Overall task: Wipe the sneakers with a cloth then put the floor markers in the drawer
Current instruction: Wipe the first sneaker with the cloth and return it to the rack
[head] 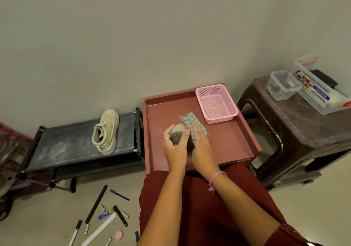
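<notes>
My left hand (173, 147) grips a pale sneaker (177, 133) over the open reddish drawer (228, 145), its studded sole turned up toward me. My right hand (199, 141) presses a green checked cloth (191, 121) against the sneaker's right side. The second pale sneaker (105, 131) lies on its side on the black shoe rack (66, 143) to the left. Several markers (119, 195) lie scattered on the floor at the lower left, among them a long black one (96, 204) and a white one (75, 233).
A pink mesh basket (216, 103) sits in the drawer's far right corner. A brown plastic stool (296, 124) on the right carries clear storage boxes (283, 85). Small batteries, a nail file (98, 230) and a pink round pad (119, 235) lie among the markers. My red-clad lap fills the bottom centre.
</notes>
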